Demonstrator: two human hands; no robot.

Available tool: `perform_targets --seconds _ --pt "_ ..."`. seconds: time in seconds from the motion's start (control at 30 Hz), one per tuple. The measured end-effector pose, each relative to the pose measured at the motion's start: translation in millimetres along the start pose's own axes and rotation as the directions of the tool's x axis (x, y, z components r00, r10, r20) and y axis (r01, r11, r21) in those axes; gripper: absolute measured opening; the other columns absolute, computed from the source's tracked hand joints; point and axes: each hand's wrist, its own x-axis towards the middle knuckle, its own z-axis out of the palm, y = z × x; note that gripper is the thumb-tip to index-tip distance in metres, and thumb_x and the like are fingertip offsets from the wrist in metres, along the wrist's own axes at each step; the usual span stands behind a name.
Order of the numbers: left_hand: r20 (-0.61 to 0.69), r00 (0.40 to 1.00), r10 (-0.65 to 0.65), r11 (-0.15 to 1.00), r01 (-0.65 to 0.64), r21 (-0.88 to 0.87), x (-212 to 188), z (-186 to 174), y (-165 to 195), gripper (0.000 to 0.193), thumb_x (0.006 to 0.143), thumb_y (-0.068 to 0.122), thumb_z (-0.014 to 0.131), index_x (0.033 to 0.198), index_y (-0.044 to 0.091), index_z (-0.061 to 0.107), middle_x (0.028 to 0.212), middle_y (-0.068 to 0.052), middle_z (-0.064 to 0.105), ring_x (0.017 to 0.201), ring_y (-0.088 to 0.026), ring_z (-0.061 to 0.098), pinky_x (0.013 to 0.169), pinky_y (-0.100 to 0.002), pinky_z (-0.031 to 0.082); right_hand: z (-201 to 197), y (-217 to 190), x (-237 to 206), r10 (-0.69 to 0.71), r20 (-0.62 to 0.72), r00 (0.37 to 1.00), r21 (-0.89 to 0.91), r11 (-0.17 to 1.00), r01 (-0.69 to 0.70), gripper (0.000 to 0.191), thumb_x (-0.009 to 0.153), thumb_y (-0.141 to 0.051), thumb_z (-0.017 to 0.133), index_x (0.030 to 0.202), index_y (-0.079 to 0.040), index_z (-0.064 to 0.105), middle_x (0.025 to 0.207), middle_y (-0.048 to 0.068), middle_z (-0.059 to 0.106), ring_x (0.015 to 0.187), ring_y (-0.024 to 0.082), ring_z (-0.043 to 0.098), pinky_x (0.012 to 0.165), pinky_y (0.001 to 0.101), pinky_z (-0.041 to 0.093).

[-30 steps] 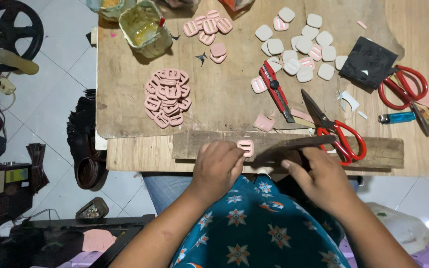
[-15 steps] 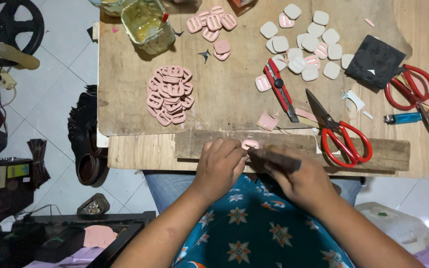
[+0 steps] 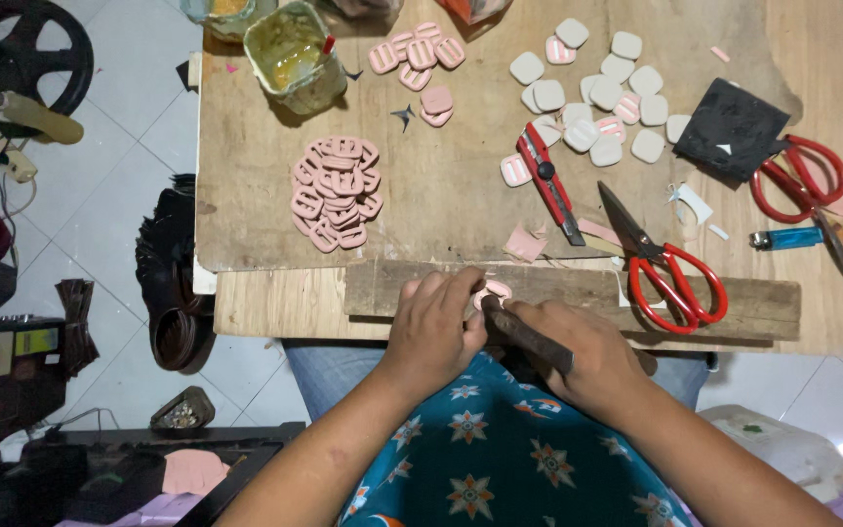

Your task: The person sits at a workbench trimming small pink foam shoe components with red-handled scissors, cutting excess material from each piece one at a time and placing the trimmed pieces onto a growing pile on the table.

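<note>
The left hand [image 3: 433,330] pins a pink buckle [image 3: 493,292] on the wooden block [image 3: 578,293], steadying it, while the right hand [image 3: 582,353] at three o'clock grips a dark tool [image 3: 527,336].

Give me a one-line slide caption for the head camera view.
Left hand steadies a pink buckle piece on a wooden board while the right hand presses a dark tool against it.
</note>
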Motion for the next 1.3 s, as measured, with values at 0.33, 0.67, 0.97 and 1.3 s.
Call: perform_targets --seconds 0.33,0.67,0.97,1.3 --pt "0.002 0.999 -0.043 0.997 0.043 -0.071 7 5 4 0.05 0.08 0.01 0.069 0.129 0.007 0.057 0.11 -0.011 0.067 0.107 -0.031 0.059 0.096 -0.046 0.041 -9 8 -10 0.237 -0.241 0.941 0.201 0.961 -0.191 0.036 0.087 -0.011 0.073 0.122 -0.004 0.067 0.11 0.013 0.072 0.095 0.028 0.074 0.079 0.0333 0.057" --pt "0.047 0.998 0.042 0.986 -0.033 -0.161 15 -8 -4 0.044 0.08 0.002 0.064 0.123 0.008 0.063 0.118 -0.009 0.071 0.123 -0.031 0.059 0.107 -0.048 0.035 4 3 -13 0.216 -0.112 0.97 0.258 0.949 -0.181 0.036 0.085 -0.015 0.074 0.12 -0.007 0.07 0.105 0.012 0.073 0.093 0.029 0.073 0.079 0.0342 0.057" --pt "-0.002 1.0 0.023 0.983 -0.023 -0.184 12 -3 -3 0.035 0.084 0.004 0.07 0.118 0.002 0.062 0.122 -0.016 0.063 0.117 -0.034 0.06 0.105 -0.045 0.044 4 0 -7 0.221 -0.147 0.964 0.214 0.959 -0.187 0.038 0.086 -0.014 0.073 0.122 -0.007 0.069 0.1 0.011 0.071 0.088 0.029 0.073 0.076 0.034 0.057" --pt "-0.097 0.993 0.062 0.986 -0.076 -0.148 7 1 1 0.018 0.083 0.006 0.073 0.1 0.002 0.067 0.114 -0.013 0.063 0.114 -0.032 0.061 0.103 -0.045 0.045 -3 2 2 0.348 -0.119 0.93 0.251 0.917 -0.311 0.035 0.088 -0.022 0.072 0.12 -0.007 0.07 0.095 0.012 0.077 0.081 0.026 0.077 0.071 0.033 0.058"
